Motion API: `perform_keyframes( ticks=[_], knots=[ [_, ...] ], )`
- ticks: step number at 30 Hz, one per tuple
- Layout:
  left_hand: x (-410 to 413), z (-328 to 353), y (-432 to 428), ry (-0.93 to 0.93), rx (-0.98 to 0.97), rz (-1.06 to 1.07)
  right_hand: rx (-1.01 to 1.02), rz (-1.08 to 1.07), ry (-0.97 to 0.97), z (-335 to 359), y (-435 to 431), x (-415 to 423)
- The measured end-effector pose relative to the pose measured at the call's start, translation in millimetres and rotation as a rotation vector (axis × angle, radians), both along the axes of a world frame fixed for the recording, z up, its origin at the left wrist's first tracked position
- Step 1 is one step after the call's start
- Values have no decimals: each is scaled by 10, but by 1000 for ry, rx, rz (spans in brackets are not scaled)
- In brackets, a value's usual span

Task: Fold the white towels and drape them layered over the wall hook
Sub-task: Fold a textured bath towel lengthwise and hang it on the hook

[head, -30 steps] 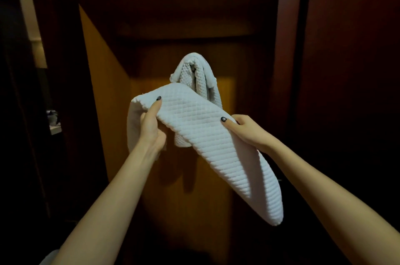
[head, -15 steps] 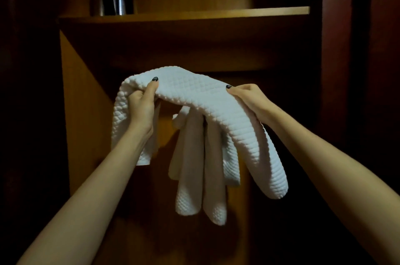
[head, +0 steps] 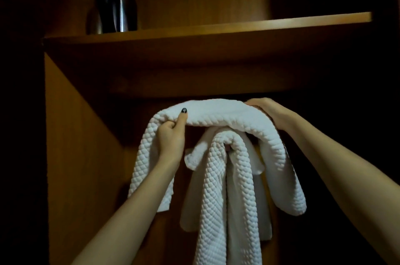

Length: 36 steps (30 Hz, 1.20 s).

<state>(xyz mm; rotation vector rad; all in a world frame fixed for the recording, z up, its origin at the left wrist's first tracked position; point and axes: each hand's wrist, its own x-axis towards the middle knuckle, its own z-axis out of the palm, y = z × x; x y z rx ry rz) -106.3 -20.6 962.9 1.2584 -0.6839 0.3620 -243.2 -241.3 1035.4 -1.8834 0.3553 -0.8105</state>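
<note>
One white quilted towel (head: 229, 189) hangs from the wall hook inside a wooden closet; the hook itself is hidden under the fabric. A second folded white towel (head: 216, 115) is held just above it, arched over its top. My left hand (head: 172, 137) pinches this upper towel's left part, thumb on top. My right hand (head: 268, 111) grips its right part from above, fingers curled over the far edge. The upper towel's ends droop on both sides.
A wooden shelf (head: 216, 28) spans the closet just above the towels, with a dark metal flask (head: 116, 9) standing on its left. The closet's left side panel (head: 75, 145) stands close to my left arm. Dark surroundings hide everything to the right.
Both hands have carried the folded towel up and forward, from in front of the hanging towel to right over its top at the hook.
</note>
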Motion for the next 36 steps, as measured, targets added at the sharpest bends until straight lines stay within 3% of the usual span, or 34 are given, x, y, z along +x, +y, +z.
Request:
perform_keyframes(
  ticks=[6,9,14,17,19,21,26,28,31,36],
  knots=[
    [-67,-71,-154,64,72,6,-16,26,128,-286,-6,67],
    [-142,-106,-184,92,90,26,-187,-65,183,-439,-11,105],
    [-281,-505,-75,-6,44,-163,12,-68,68,-728,14,90],
    [-223,-644,150,-194,-55,-127,-173,-126,-54,-742,72,43],
    [-132,-638,252,-338,-18,-26,-278,-186,-240,-714,157,-14],
    [-64,-586,258,-456,80,93,-383,-116,-355,-661,298,-75],
    [36,-265,99,-543,350,39,-649,-25,-151,-519,645,-124],
    [67,-201,73,-549,342,6,-756,-91,-157,-522,701,-135],
    [29,-172,16,-591,291,120,-1044,-226,-214,-529,743,-167],
    [-89,-82,-99,-582,163,98,-888,-255,-375,-504,699,-171]
  ],
)
